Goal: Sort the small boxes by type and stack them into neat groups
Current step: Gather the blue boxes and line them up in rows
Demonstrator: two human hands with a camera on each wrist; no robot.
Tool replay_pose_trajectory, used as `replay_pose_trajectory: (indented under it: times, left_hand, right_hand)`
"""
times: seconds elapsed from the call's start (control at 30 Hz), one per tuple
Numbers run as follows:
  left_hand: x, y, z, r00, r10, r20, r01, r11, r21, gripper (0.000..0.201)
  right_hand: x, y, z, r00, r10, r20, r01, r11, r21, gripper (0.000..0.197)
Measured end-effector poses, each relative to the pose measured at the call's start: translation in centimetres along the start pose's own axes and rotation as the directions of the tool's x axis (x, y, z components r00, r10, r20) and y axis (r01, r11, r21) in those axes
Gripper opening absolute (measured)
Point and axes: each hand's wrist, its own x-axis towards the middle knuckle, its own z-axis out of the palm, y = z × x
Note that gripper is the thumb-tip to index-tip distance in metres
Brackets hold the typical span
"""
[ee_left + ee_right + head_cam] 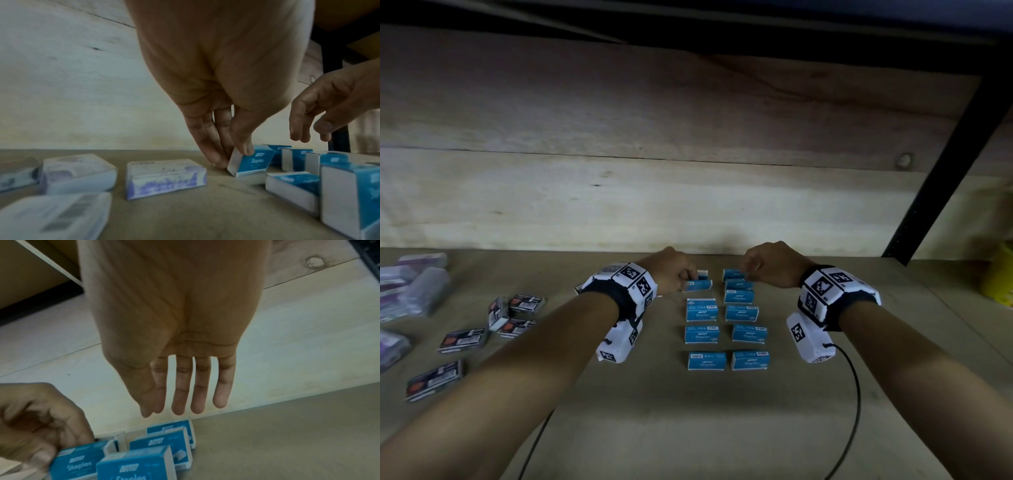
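On a wooden shelf (688, 428), blue staple boxes (750, 360) lie in two columns running away from the person. At the far end of the left column, the left hand (674, 270) pinches a tilted blue box (252, 162) between thumb and fingers. The right hand (174, 340) hovers just above the right column's far end, fingers straight, holding nothing. Lowering the box flat and square to its neighbours would probably suit best. Left of the columns, dark boxes (464, 340) lie scattered; a pale plank wall (688, 198) stands behind them.
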Motion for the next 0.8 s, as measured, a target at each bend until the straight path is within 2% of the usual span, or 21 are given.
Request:
replay_pose_trajectory:
  times: [0.33, 0.67, 0.8]
  left_hand:
    - [0.4, 0.0, 0.3, 0.999, -0.047, 0.004, 0.048, 0.999, -0.008, 0.033]
    - [-0.2, 0.4, -0.3, 0.992, 0.046, -0.12, -0.047, 0.999, -0.003, 0.023]
    - [-0.6, 1.0, 0.1, 0.997, 0.063, -0.038, -0.064, 0.998, -0.024, 0.032]
  right_hand:
    - [0.2, -0.2, -0.1, 1.0, 0.003, 0.008, -0.003, 1.0, 0.012, 0.02]
    - [0.6, -0.2, 0.1, 1.0, 0.006, 0.01, -0.006, 1.0, 0.0, 0.018]
    - [0.6, -0.3, 0.1, 1.0, 0.002, 0.004, -0.002, 1.0, 0.003, 0.019]
